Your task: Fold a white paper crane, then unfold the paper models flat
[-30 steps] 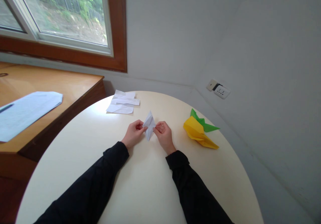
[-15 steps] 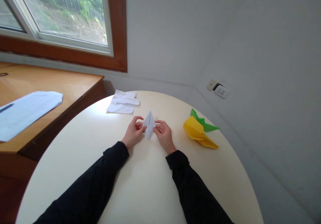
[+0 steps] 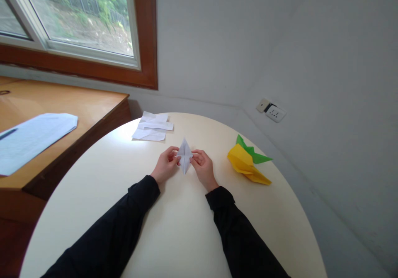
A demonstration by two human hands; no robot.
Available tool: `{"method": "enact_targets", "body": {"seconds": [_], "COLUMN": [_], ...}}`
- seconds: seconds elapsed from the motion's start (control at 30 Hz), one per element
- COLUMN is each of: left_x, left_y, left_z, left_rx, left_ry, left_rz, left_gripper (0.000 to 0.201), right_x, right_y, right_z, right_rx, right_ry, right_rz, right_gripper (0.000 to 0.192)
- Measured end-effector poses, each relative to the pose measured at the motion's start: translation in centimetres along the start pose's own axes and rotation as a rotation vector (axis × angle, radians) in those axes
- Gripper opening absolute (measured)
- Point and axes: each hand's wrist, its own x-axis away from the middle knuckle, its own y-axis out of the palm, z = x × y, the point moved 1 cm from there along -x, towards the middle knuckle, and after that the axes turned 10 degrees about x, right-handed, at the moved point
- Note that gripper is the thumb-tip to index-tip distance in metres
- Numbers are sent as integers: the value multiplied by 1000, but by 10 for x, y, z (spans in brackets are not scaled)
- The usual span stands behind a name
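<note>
A small sheet of white origami paper [image 3: 185, 155], folded into a diamond with a crease across its middle, is held over the round table. My left hand [image 3: 166, 162] pinches its left corner between thumb and fingers. On the opposite corner, my right hand [image 3: 202, 166] has the same kind of pinch. The diamond's points face away from me and toward me. Fingertips behind the paper are partly hidden.
Yellow folded paper [image 3: 247, 164] and green folded paper [image 3: 253, 153] lie at the right of the white table [image 3: 174, 232]. White paper pieces [image 3: 152, 126] rest at its far left. A wooden desk [image 3: 93, 103] with printed sheets [image 3: 34, 141] and a pen [image 3: 8, 133] stands left.
The diamond's upper half has shifted slightly left and looks less flat, its upper flap spreading a little. My left fingers have moved slightly; both hands keep their grip.
</note>
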Motion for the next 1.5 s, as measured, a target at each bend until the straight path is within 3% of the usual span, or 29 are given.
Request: {"method": "enact_targets", "body": {"seconds": [1.17, 1.5], "left_x": [-1, -1], "left_y": [-4, -4], "left_z": [-4, -3], "left_rx": [-129, -128], "left_ry": [4, 11], "left_rz": [50, 49], "left_gripper": [14, 16], "right_x": [-1, 0], "right_y": [-1, -2], "right_z": [7, 5], "right_rx": [18, 140], "right_ry": [-58, -102], "right_rz": [12, -15], "right_gripper": [23, 27]}}
